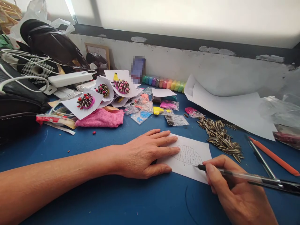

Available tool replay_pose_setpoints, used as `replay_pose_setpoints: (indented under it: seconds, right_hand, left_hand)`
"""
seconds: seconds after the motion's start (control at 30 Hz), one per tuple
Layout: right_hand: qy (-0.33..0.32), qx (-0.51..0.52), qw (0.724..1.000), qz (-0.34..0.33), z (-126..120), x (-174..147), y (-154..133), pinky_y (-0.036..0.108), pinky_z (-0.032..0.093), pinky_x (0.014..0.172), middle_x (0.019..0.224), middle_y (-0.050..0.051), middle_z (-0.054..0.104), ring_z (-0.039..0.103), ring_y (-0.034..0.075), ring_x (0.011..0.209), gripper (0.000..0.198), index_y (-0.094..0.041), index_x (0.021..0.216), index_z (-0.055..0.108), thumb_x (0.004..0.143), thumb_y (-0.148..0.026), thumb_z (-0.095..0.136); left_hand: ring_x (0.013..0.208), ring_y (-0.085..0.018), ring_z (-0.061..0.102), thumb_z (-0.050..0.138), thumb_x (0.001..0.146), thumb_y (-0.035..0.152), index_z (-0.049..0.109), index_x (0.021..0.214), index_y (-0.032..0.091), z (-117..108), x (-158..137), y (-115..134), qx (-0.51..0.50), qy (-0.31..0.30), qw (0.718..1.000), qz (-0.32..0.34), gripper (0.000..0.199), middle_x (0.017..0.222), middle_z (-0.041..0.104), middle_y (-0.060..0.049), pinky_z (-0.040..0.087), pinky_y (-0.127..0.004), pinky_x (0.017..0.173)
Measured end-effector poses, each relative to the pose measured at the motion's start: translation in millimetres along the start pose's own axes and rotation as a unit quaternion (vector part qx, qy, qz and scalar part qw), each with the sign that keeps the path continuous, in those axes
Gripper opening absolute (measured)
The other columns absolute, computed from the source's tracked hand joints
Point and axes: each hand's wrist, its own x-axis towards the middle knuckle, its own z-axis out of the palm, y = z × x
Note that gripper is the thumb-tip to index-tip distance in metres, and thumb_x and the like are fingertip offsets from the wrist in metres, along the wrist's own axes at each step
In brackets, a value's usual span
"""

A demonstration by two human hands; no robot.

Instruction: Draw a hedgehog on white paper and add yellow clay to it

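Observation:
A small white sheet of paper lies on the blue table with an oval drawing on it, filled with rows of short wavy marks and with a small mark below its lower edge. My left hand rests flat with fingers spread, its fingertips holding down the paper's left part and covering the drawing's left end. Between the thumb and fingers of my right hand is a black pen. The pen's tip is at the drawing's lower right edge, touching or very near the paper.
Sunflower seeds are heaped beyond the paper. At right lie an orange tool and another pen. Bags of coloured clay, a pink cloth and papers bearing seed-covered clay figures stand farther back. A large curled paper leans by the wall.

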Motion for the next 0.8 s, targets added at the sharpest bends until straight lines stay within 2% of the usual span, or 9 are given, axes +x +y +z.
replay_pose_setpoints:
  seconds: [0.07,0.27,0.5,0.8]
  right_hand:
    - [-0.002,0.0,1.0,-0.006,0.0,0.7,0.0,0.024,0.03,0.032,0.046,-0.007,0.045,0.038,0.01,0.034,0.027,-0.027,0.067,0.057,0.089,-0.041,0.05]
    - [0.04,-0.001,0.998,0.051,5.0,-4.7,-12.6,0.026,0.028,0.038,0.049,-0.007,0.041,0.038,0.011,0.039,0.028,-0.026,0.069,0.055,0.09,-0.043,0.048]
    - [0.043,-0.015,0.998,0.046,5.3,-5.5,-14.6,0.027,0.029,0.04,0.051,-0.006,0.043,0.039,0.012,0.042,0.027,-0.026,0.068,0.053,0.091,-0.04,0.047]
    - [0.032,0.025,0.998,0.057,4.3,-4.0,-12.9,0.026,0.031,0.043,0.051,-0.005,0.045,0.042,0.012,0.043,0.03,-0.026,0.065,0.053,0.089,-0.043,0.049]
  left_hand:
    - [0.147,-0.035,0.03,0.048,0.099,0.048,0.046,0.147,0.018,0.2,-0.1,0.0,-0.002,0.002,1.0,0.002,0.056,0.157,0.036,-0.012,0.022,-0.053,0.121]
    - [0.147,-0.034,0.03,0.05,0.098,0.047,0.046,0.147,0.02,1.2,-0.5,-0.8,-0.011,0.011,1.0,0.003,0.056,0.157,0.037,-0.012,0.022,-0.052,0.121]
    - [0.148,-0.034,0.028,0.048,0.099,0.048,0.046,0.147,0.019,0.8,-0.5,-0.4,-0.006,0.003,1.0,0.0,0.057,0.157,0.036,-0.012,0.02,-0.052,0.122]
    - [0.148,-0.034,0.028,0.047,0.099,0.048,0.046,0.147,0.02,0.5,-0.5,-0.8,-0.009,0.009,1.0,0.006,0.056,0.157,0.037,-0.012,0.02,-0.052,0.122]
